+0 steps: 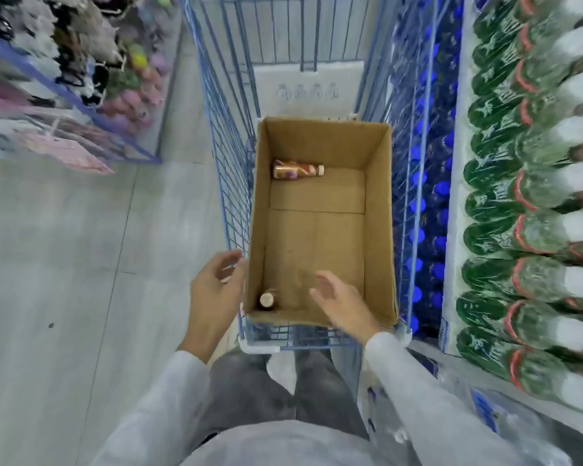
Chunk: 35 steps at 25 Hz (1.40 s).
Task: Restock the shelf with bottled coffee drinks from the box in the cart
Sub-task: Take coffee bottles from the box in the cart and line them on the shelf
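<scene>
I am hovering my released right grip (340, 301) over the brown cardboard box (379, 213), left grip (216, 284) released beside it, risking bumping over the upright tan-capped bottle (267, 300)

The open-topped brown cardboard box (377, 210) is offering wide room from above, its floor mostly bare. A brown bottle (297, 169) lying on its side is occupying the far left corner, an upright pale-capped bottle (266, 300) the near left. Blue wire cart walls (233, 163) are hemming both sides.

Cardboard box (377, 210) in blue cart (229, 169); 2 bottles inside, lying one (297, 169) far end, upright one (267, 300) near corner; both hands empty, left hand (216, 287) outside box, right hand (344, 304) over it.
</scene>
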Each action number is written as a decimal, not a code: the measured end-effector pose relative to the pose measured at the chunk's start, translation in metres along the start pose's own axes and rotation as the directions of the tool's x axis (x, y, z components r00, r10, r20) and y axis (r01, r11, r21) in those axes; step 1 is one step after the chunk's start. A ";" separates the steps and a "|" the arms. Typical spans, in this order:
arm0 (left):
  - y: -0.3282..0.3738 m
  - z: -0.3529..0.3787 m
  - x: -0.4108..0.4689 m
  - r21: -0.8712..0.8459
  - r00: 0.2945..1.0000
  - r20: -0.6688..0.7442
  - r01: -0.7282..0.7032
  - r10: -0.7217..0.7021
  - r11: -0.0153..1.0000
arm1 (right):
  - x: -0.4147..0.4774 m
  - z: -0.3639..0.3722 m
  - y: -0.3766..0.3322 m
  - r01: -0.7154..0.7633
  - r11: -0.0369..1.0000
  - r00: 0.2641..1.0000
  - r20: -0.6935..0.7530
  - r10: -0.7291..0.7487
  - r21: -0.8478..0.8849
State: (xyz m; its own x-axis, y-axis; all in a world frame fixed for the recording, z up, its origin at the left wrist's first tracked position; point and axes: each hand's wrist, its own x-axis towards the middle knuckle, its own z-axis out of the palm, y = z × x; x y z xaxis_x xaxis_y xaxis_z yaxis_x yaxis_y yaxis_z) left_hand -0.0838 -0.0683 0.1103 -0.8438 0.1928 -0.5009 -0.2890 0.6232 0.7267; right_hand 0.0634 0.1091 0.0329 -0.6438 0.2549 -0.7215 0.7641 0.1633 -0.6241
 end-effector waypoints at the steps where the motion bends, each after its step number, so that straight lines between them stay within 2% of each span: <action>1: 0.001 0.008 0.015 -0.002 1.000 -0.008 0.014 -0.014 1.000 | 0.020 0.006 0.005 0.003 0.999 0.996 0.085 0.001 -0.053; 4: 0.002 0.031 0.055 -0.007 1.000 0.013 0.023 -0.023 1.000 | 0.074 0.033 0.022 0.019 0.984 0.957 0.288 0.034 -0.180; 6: -0.002 0.043 0.075 0.002 0.999 0.032 0.018 -0.018 1.000 | 0.107 0.054 0.034 0.028 0.977 0.930 0.364 0.051 -0.209; 10: -0.015 0.054 0.097 0.008 0.999 0.047 0.024 -0.024 1.000 | 0.152 0.092 0.056 0.122 0.973 0.893 0.449 -0.022 -0.197; 16: -0.021 0.054 0.101 -0.001 0.996 0.081 0.029 -0.028 1.000 | 0.172 0.109 0.074 0.168 0.975 0.845 0.530 -0.067 -0.146; 18: -0.015 0.054 0.100 0.002 0.996 0.087 -0.005 0.005 1.000 | 0.163 0.099 0.068 0.079 0.995 0.889 0.457 -0.041 -0.065; 20: -0.006 0.055 0.100 0.017 0.995 0.098 -0.035 0.033 0.999 | 0.148 0.079 0.056 -0.047 0.992 0.933 0.360 0.002 0.119; 24: 0.013 0.064 0.106 -0.013 0.989 0.130 -0.071 0.072 0.997 | 0.111 0.026 0.028 -0.124 0.895 0.983 0.177 0.051 0.428; 27: 0.023 0.091 0.137 0.007 0.976 0.182 -0.119 0.116 0.993 | 0.093 -0.005 0.016 -0.066 0.827 0.998 0.021 0.066 0.558; 30: 0.026 0.139 0.199 0.100 0.971 0.193 -0.160 0.138 0.982 | 0.091 -0.027 0.015 0.046 0.774 0.986 -0.154 0.067 0.632; 33: 0.020 0.191 0.274 0.276 0.959 0.257 -0.194 0.122 0.941 | 0.102 -0.037 0.024 0.094 0.715 0.973 -0.215 0.081 0.693; 35: 0.009 0.216 0.319 0.448 0.950 0.288 -0.243 0.119 0.860 | 0.111 -0.037 0.034 0.099 0.693 0.972 -0.220 0.087 0.714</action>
State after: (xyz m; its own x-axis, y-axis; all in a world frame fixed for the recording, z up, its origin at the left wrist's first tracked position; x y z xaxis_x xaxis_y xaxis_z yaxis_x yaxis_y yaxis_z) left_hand -0.2578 0.1629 -0.1449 -0.7056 0.4757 -0.5251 0.1591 0.8286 0.5368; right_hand 0.0192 0.1780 -0.0570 -0.5498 0.4714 -0.6896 0.4365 -0.5418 -0.7183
